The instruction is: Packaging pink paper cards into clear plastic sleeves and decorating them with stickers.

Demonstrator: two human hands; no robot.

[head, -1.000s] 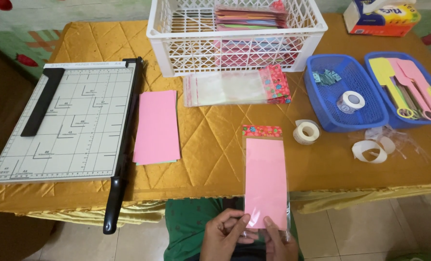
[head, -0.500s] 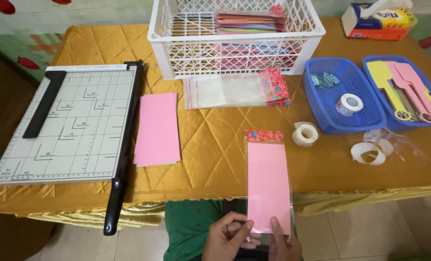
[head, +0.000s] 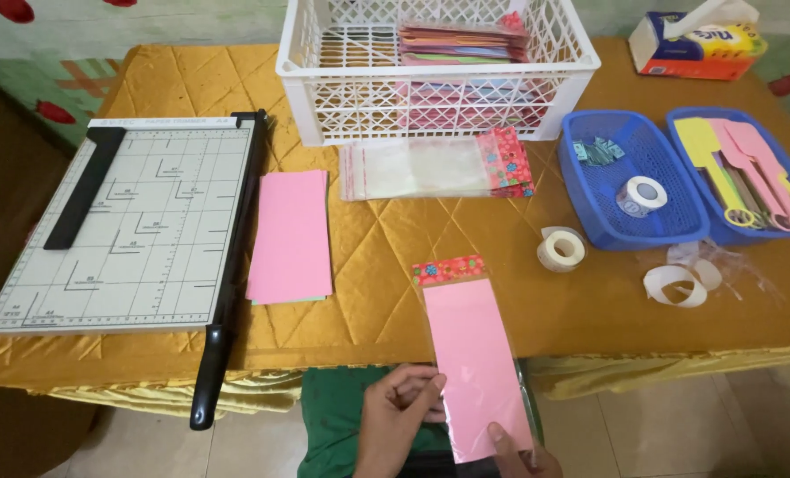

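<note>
Two hands meet at six o'clock, below the table edge: the left hand (head: 399,416) pinches the left side of a clear sleeve with a pink sheet (head: 476,367) inside, and the right hand (head: 517,453), mostly cut off by the frame, presses a thumb on its lower right corner. The sleeve's floral flap lies on the gold tablecloth (head: 377,239); the rest overhangs the lap. Nothing lies between sleeve and hands.

One paper cutter (head: 134,239) sits at nine o'clock, its black handle jutting past the table edge. Just beside it, toward the centre, lies one stack of pink paper (head: 290,235). One white crate (head: 435,66) at twelve o'clock holds filled sleeves of several colours. In front of it lies one pile of empty sleeves (head: 435,166). Two blue trays stand at two o'clock: the nearer tray (head: 630,177) holds a tape roll and small green clips, the farther tray (head: 740,168) yellow and pink scissors. Two loose tape rolls (head: 561,248) lie at three o'clock. One tissue box (head: 694,44) stands at one o'clock.
</note>
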